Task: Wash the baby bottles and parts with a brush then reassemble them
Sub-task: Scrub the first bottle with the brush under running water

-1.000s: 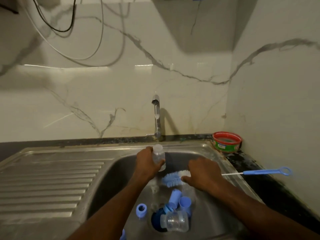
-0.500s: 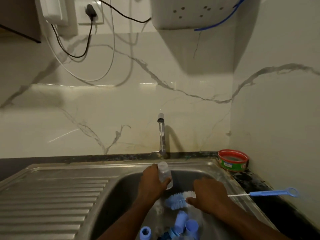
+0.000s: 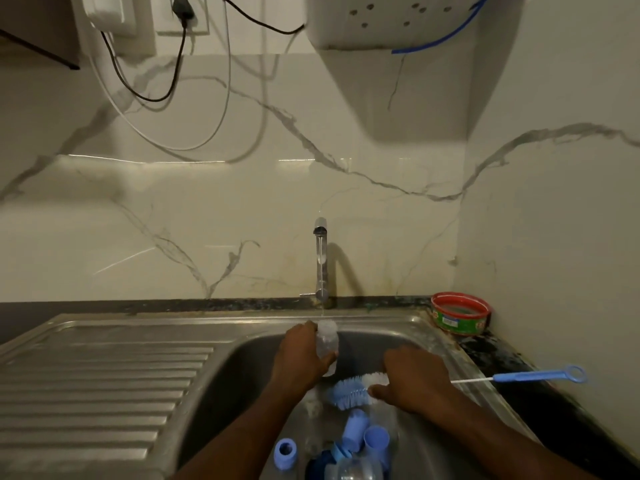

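My left hand (image 3: 300, 355) grips a clear baby bottle (image 3: 327, 344) upright over the sink basin (image 3: 242, 375), its mouth under a thin stream of water from the tap (image 3: 321, 258). My right hand (image 3: 412, 379) holds the bottle brush (image 3: 356, 389) near its blue and white bristle head, just below and right of the bottle. The brush's blue looped handle (image 3: 540, 376) sticks out to the right over the counter. Blue caps and rings (image 3: 356, 434), a blue ring (image 3: 285, 452) and another clear bottle (image 3: 356, 471) lie at the bottom of the basin.
A ribbed steel drainboard (image 3: 97, 386) stretches to the left of the basin. A red and green round tub (image 3: 460, 313) stands in the back right corner on the dark counter. Marble walls close in behind and at the right; cables hang from a socket above.
The view has tilted upward, so the hands and sink sit lower in the frame. Water now runs from the tap into the bottle's mouth. Both hands keep their grips.
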`<state>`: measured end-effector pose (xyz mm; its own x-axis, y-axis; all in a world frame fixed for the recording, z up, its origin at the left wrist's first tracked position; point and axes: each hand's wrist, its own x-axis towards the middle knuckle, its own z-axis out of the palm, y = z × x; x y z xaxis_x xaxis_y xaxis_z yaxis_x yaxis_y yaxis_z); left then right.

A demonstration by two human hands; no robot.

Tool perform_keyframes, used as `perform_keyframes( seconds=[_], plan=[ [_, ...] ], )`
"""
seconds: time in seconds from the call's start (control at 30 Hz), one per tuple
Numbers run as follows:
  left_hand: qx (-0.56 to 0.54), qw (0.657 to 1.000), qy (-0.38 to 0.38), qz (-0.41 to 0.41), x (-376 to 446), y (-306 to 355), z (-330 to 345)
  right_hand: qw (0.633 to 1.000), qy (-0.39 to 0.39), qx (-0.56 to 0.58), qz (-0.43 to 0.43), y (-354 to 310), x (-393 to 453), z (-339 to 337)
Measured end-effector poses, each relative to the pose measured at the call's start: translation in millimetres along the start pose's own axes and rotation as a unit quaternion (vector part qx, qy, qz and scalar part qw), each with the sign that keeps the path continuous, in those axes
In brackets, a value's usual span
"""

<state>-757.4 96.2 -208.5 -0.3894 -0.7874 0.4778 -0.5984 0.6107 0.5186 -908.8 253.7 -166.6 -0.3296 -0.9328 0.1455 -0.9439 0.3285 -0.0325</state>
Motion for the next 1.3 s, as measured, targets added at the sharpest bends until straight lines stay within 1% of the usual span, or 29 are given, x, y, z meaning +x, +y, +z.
perform_keyframes(
  seconds=[0.17,0.2,0.3,0.33,0.4,0.43,0.5,0.53,0.63,0.73,0.83,0.93,1.03,1.13,1.17,1.23,1.27,1.3],
  plan=[
    [-0.066,0.997,0.041,0.001,3,5,-7,1.0,0.005,-0.006,-0.008,3,1,0],
    [-0.068,0.997,0.033,-0.006,1,5,-7,1.0,0.006,-0.005,-0.009,4,1,-1],
    [-0.051,0.998,-0.03,-0.037,-5,6,-4,1.0,0.002,-0.007,-0.006,4,1,-2],
    [-0.057,0.997,-0.029,-0.038,-5,7,-4,1.0,0.0,-0.006,-0.003,4,1,-2],
    [-0.084,0.996,0.008,-0.034,-3,5,-2,1.0,-0.003,0.0,-0.001,3,1,-2],
    [-0.084,0.996,0.007,-0.035,-3,4,-1,1.0,-0.003,0.002,-0.001,4,1,-2],
    [-0.064,0.996,-0.037,-0.047,-5,2,0,1.0,-0.004,0.001,-0.003,5,1,-3],
    [-0.06,0.996,-0.042,-0.049,-5,2,-1,1.0,-0.005,0.0,-0.004,6,0,-4],
    [-0.077,0.996,0.011,-0.036,-4,2,-4,1.0,-0.011,-0.003,-0.003,8,-1,-6],
    [-0.047,0.998,-0.026,-0.04,-6,2,-6,1.0,-0.016,-0.009,0.0,9,-1,-6],
    [-0.056,0.998,0.007,-0.03,-7,1,-4,0.999,-0.033,-0.014,-0.001,10,-1,-6],
    [-0.052,0.997,-0.019,-0.056,-5,6,-6,0.999,-0.038,-0.014,0.003,10,-1,-6],
    [-0.069,0.996,0.005,-0.051,-4,4,-3,0.999,-0.047,-0.021,0.0,9,-2,-7],
    [-0.042,0.995,-0.058,-0.064,-7,3,-2,0.998,-0.051,-0.025,0.001,11,-3,-7],
    [-0.046,0.996,-0.053,-0.062,-6,3,-2,0.998,-0.05,-0.025,0.001,11,-3,-7],
    [-0.068,0.996,-0.007,-0.058,-4,1,-1,0.998,-0.052,-0.024,-0.003,12,-3,-8],
    [-0.067,0.996,-0.012,-0.059,-4,2,-1,0.998,-0.054,-0.022,-0.003,12,-3,-7],
    [-0.057,0.996,-0.033,-0.063,-5,3,-2,0.998,-0.054,-0.021,-0.003,13,-3,-7]
  ],
)
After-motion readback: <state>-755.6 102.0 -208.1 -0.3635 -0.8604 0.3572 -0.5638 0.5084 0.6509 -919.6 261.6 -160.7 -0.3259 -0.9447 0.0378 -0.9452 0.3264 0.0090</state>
